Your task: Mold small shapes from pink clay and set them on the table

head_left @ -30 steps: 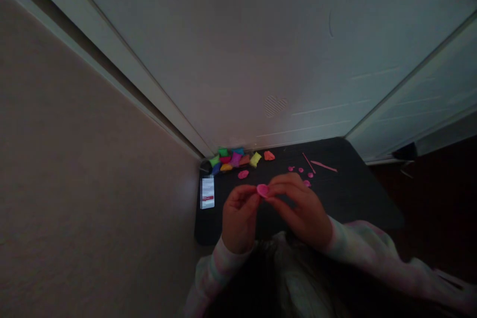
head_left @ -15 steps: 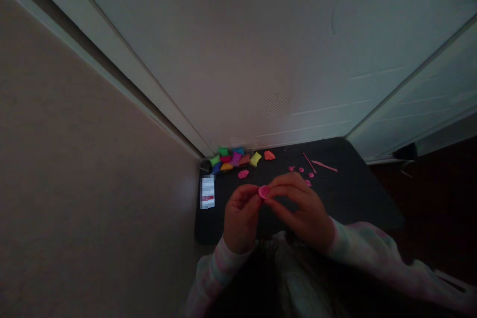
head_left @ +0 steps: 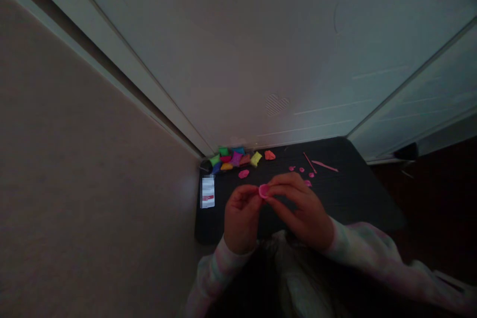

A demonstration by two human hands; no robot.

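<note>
A small round piece of pink modelling clay [head_left: 264,191], shaped like a shallow cup, is held up over the dark table [head_left: 350,198]. My left hand [head_left: 242,216] pinches its left edge between thumb and fingertips. From the other side, the fingers of my right hand [head_left: 301,208] grip its right edge. Beyond my right hand lie several small pink clay pieces [head_left: 311,175], one partly hidden by the fingers. A larger pink lump [head_left: 243,174] rests just past my left hand.
Several coloured clay packets [head_left: 236,159] are heaped at the back left, with a yellow packet [head_left: 256,159] and an orange lump [head_left: 270,155] beside them. A phone [head_left: 207,192] lies at the left edge. Two pink modelling tools [head_left: 325,165] lie at the back right. A white panel [head_left: 231,69] rises behind the table.
Both hands stay almost in place, still gripping the pink clay piece. The clay's hollow is turned slightly differently. Nothing on the table has moved.
</note>
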